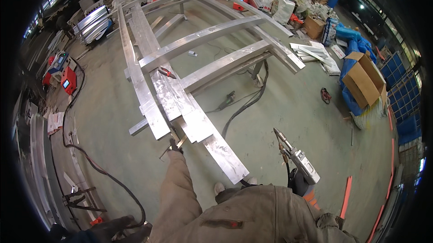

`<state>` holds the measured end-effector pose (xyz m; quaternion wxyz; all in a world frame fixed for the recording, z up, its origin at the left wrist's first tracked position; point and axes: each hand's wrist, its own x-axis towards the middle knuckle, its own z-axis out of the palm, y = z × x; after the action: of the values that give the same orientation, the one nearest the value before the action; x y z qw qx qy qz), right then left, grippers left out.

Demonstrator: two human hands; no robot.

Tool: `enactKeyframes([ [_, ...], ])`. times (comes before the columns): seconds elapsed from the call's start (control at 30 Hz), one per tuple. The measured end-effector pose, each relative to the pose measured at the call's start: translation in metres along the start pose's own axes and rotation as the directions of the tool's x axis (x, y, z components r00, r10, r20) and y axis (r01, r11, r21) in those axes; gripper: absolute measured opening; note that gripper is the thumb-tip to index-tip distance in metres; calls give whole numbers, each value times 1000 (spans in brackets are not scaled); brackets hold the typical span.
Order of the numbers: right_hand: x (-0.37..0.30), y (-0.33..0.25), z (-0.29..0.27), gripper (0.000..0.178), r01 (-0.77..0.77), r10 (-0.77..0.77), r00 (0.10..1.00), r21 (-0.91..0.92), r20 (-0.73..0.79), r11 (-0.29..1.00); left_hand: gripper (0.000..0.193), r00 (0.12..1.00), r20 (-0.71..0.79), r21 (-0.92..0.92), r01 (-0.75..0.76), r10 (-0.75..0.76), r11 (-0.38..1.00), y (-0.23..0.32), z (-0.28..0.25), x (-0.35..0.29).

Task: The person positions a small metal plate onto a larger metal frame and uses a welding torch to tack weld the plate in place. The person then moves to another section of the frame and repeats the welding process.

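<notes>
My left hand (175, 147), in a dark glove, is closed around a slim bar-shaped metal tool with a brass-coloured part (181, 141). It is just off the near ends of the aluminium beams (158, 128); the exact kind of tool is hard to make out. In my right hand (299, 183), gloved with an orange cuff, is a silver handheld welding gun (303, 164). Its pointed nozzle faces up and left, apart from the frame, and a wire and hose run beside it. Red-handled pliers (167, 72) lie on a wide aluminium plank (164, 89) of the frame.
The frame's curved crossbars (203, 40) extend away from me. Black cables (101, 171) snake over the floor at left, near a red machine (68, 80). A cardboard box (363, 83), white offcuts (315, 56) and filled sacks (284, 9) stand at right and back.
</notes>
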<state>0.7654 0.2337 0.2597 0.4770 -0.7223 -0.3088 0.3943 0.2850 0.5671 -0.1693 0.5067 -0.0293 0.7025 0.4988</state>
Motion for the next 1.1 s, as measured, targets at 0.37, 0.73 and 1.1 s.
enactKeyframes([
  [0.37,118,0,-79,19,213,-213,977,1,-11,977,84,770,449,750,-601,-454,-276,-244,-164,-247],
  [0.73,319,-20,-256,57,95,79,983,822,-168,562,102,948,124,758,99,-292,644,-302,21,-369],
  [1.1,378,-33,-288,60,-25,79,997,860,-18,509,97,458,869,456,-888,185,56,-281,271,-482],
])
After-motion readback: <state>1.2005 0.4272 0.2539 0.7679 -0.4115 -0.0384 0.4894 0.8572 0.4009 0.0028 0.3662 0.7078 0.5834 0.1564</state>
